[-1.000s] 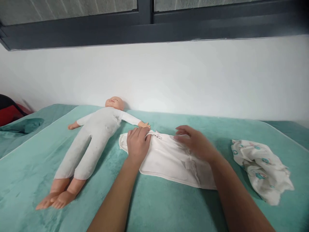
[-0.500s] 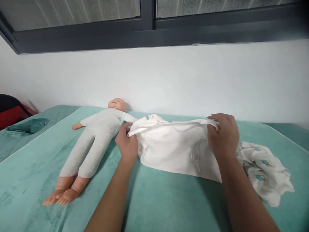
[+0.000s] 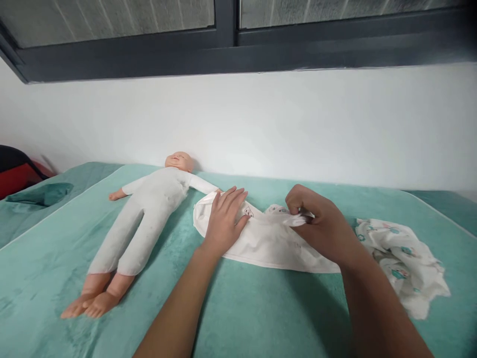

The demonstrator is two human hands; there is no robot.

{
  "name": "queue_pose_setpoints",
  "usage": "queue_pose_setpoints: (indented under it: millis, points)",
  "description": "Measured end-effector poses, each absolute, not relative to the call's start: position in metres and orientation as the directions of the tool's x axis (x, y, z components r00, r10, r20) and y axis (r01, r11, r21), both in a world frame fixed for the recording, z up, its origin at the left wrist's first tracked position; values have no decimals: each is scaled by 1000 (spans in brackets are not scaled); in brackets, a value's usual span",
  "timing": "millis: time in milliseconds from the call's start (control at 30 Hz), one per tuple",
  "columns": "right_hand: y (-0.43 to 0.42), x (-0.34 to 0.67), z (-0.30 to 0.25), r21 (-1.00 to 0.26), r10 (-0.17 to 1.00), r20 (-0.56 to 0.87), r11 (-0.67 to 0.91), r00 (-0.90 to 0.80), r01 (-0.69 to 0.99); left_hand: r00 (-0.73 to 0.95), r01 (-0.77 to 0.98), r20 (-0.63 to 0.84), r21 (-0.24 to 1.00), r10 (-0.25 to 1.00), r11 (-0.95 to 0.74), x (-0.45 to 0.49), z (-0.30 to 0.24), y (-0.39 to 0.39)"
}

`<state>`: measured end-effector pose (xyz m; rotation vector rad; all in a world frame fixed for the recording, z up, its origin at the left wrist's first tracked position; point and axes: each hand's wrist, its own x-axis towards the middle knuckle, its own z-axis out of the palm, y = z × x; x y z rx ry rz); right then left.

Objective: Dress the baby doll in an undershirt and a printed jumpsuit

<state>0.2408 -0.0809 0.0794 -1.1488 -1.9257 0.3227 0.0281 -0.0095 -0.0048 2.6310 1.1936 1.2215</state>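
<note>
A white baby garment (image 3: 261,248) with small prints lies on the green bed cover, its right part lifted. My left hand (image 3: 225,221) rests flat on its left part with the fingers stretched out. In a pinch, my right hand (image 3: 320,221) grips a fold of the garment's upper edge, just above the bed. A baby doll (image 3: 158,194) in a white cloth body lies on its back to the left, one arm reaching to the garment's left end. The garment's right end is partly hidden behind my right hand and wrist.
A crumpled white printed cloth (image 3: 406,263) lies right of my right forearm. The green bed cover (image 3: 257,313) runs up to a white wall (image 3: 261,124) under a dark window frame (image 3: 167,57). A red and black object (image 3: 18,176) stands at the far left.
My left hand has let go of the garment's upper edge and now lies flat on it. My right hand has moved left and lower with the edge still pinched, and the garment has come down flatter.
</note>
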Motion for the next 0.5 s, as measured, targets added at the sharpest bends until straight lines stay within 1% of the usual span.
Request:
queue_pose_setpoints:
  millis: [67,100,167,233,300,333,400,500]
  points:
    - [-89,238,88,-547,794,547,580,-268,603,403,621,671,300,623,-724,27,-6,-11]
    - [-92,239,90,-524,800,548,555,-243,646,387,623,690,294,612,-725,26,-6,-12]
    - [-92,243,90,-470,826,553,416,-108,778,316,650,750,275,582,-708,23,-4,-15]
    - [-87,250,86,-430,819,570,225,70,875,212,693,823,254,527,-675,21,3,-21]
    - [-82,258,83,-420,789,581,78,202,904,127,737,862,249,490,-629,23,17,-32]
    - [-81,260,82,-421,773,587,35,243,906,111,756,862,249,494,-605,25,26,-38]
    - [-80,260,83,-417,731,626,21,270,909,121,788,829,253,546,-561,31,48,-52]
    - [-85,243,86,-380,715,678,139,172,915,163,776,737,315,656,-547,39,83,-72]
